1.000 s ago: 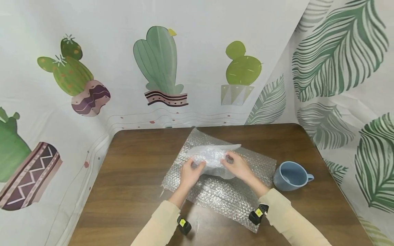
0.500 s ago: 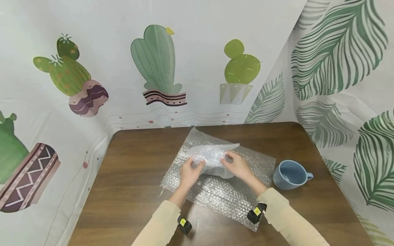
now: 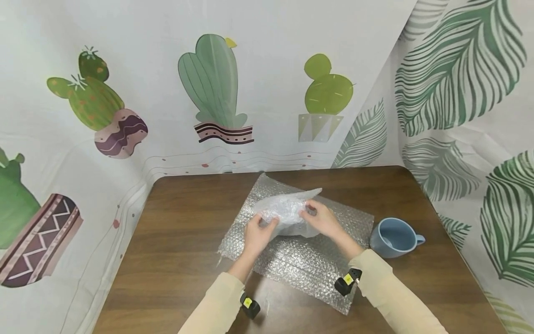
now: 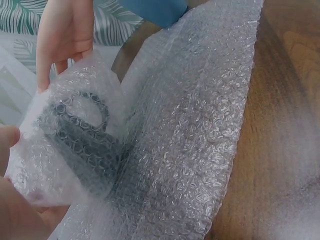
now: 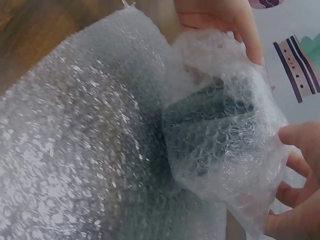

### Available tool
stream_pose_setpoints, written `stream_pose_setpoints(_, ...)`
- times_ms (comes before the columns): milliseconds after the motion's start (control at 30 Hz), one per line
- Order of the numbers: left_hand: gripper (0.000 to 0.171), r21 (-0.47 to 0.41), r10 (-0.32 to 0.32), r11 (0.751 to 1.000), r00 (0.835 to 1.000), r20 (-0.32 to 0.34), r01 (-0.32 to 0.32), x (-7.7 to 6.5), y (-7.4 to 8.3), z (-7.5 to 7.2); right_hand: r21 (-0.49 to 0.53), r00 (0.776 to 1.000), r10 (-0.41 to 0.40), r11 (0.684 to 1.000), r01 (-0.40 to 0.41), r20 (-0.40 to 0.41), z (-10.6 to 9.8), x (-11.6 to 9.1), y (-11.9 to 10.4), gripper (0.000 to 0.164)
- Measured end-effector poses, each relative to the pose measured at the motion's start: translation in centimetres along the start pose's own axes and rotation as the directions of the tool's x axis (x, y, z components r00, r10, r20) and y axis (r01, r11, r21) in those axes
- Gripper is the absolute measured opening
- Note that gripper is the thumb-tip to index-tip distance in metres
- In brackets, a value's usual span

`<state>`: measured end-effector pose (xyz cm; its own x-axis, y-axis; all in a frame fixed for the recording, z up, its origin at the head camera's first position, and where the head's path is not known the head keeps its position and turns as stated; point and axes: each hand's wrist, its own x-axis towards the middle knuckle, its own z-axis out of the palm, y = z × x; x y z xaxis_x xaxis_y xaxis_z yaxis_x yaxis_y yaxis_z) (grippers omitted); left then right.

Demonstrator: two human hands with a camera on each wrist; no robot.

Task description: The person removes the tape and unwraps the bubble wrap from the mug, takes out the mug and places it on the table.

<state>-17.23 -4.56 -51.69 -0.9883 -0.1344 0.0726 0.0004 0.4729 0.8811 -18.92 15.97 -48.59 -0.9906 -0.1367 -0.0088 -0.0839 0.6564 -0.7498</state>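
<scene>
A bubble wrap sheet (image 3: 300, 273) lies slantwise on the table. Part of it is folded up around a dark mug (image 4: 87, 150), whose looped handle shows through the layers in the left wrist view. My left hand (image 3: 257, 235) holds the near-left side of the wrapped bundle (image 3: 285, 208) between thumb and fingers. On the bundle's right side, my right hand (image 3: 324, 221) pinches the wrap's raised edge. Through the bubbles the mug also shows as a dark form in the right wrist view, with both hands around it.
A blue mug (image 3: 392, 239) stands upright right of the sheet, its handle pointing right. The brown wooden table (image 3: 175, 241) ends at a cloth backdrop (image 3: 275, 93) printed with cacti and leaves.
My right hand has shifted slightly up and back, lifting the wrap's pointed right corner and drawing its lower edge up. The left hand has kept its place; the blue mug is unmoved.
</scene>
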Motion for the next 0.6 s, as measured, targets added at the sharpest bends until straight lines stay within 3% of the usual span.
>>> stream_pose_setpoints(233,0.033,0.001,0.000,1.000,1.000,0.023,0.000,-0.4,0.0,-0.1,-0.057,0.999,-0.025,0.998,0.027,0.033,-0.5,0.8,0.5,0.036)
stream_pose_setpoints(600,0.030,-0.017,0.008,1.000,1.000,0.023,-0.008,-0.6,0.0,0.1,-0.057,0.997,-0.028,0.998,0.032,0.066,-0.6,1.2,0.8,0.042)
